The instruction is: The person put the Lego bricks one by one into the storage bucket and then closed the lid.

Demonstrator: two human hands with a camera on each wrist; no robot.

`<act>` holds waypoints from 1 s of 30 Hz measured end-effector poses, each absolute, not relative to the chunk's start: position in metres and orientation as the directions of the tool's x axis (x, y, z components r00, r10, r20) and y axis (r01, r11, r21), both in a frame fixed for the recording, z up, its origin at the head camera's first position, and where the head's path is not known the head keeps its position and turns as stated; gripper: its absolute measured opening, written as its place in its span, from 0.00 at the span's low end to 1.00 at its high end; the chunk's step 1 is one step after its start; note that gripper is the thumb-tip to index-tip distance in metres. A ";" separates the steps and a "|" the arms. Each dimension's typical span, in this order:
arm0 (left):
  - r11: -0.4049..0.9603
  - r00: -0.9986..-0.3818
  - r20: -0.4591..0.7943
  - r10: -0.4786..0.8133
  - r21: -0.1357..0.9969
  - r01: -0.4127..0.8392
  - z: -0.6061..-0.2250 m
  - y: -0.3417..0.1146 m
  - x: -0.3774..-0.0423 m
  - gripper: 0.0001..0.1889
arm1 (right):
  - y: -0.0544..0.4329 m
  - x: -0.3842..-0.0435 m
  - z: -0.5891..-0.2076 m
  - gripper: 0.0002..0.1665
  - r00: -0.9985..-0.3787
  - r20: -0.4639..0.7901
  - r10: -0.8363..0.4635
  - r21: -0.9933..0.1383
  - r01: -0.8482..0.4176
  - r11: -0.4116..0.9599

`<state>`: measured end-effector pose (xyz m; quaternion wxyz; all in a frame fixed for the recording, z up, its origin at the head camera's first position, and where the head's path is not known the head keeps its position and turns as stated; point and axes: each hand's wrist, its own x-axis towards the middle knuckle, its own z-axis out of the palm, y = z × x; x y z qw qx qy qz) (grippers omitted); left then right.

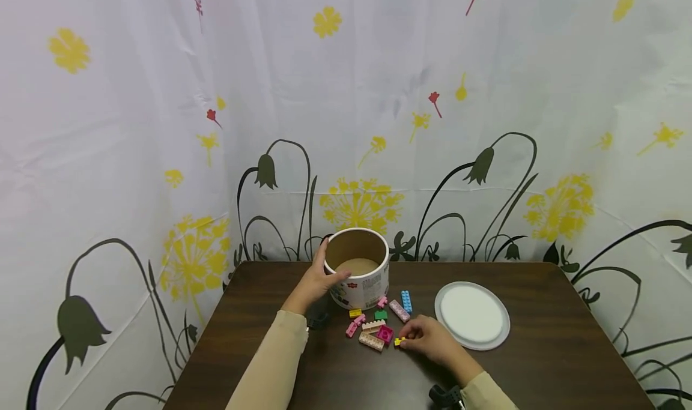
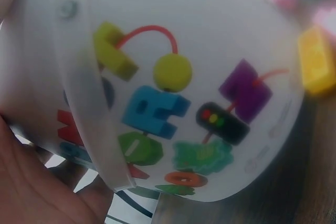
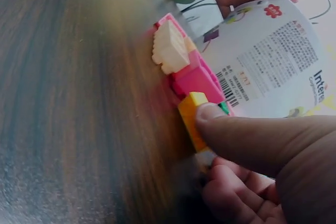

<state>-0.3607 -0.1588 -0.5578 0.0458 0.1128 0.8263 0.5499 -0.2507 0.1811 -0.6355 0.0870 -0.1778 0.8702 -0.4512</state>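
At 2 o'clock of the right hand (image 1: 432, 339) lies the lid (image 1: 472, 314); at 9, loose bricks (image 1: 372, 341). It pinches 1 small yellow brick (image 1: 398, 342); left hand (image 1: 316, 283) grips the white tub (image 1: 374, 291).

I had a dark brown wood-grain table (image 1: 551, 338) on my feed, its grain showing as streaks in the right wrist view. Behind its far edge I saw a creased white curtain (image 1: 378, 116), printed with drooping dark green bell flowers (image 1: 267, 171) on curved stems, large yellow blooms (image 1: 361, 205) low down and small red sprigs (image 1: 434, 98) higher up. Right of the table's centre, I noticed a round white lid (image 1: 472, 315) lying flat.
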 end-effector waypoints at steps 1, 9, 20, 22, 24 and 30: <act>0.375 -0.972 0.049 0.231 0.917 0.136 -0.558 -0.159 -0.361 0.69 | 0.182 -0.251 -0.635 0.05 -0.917 0.009 -0.398 -0.824 -0.232 0.517; 0.388 -0.972 0.046 0.230 0.912 0.135 -0.559 -0.160 -0.359 0.69 | 0.191 -0.251 -0.635 0.09 -0.901 -0.072 -0.429 -0.921 -0.105 0.376; 0.414 -0.975 0.046 0.219 0.900 0.136 -0.554 -0.162 -0.364 0.69 | 0.194 -0.250 -0.628 0.14 -0.869 -0.100 -0.485 -0.983 0.010 0.185; 0.412 -0.975 0.045 0.217 0.901 0.134 -0.554 -0.162 -0.364 0.69 | 0.194 -0.251 -0.626 0.15 -0.869 -0.110 -0.483 -0.984 0.026 0.177; 0.412 -0.974 0.047 0.221 0.901 0.137 -0.555 -0.162 -0.364 0.69 | 0.194 -0.252 -0.625 0.16 -0.875 -0.128 -0.468 -0.985 0.055 0.166; 0.400 -0.973 0.050 0.227 0.906 0.140 -0.556 -0.159 -0.361 0.68 | 0.195 -0.257 -0.619 0.16 -0.883 -0.182 -0.433 -0.980 0.128 0.151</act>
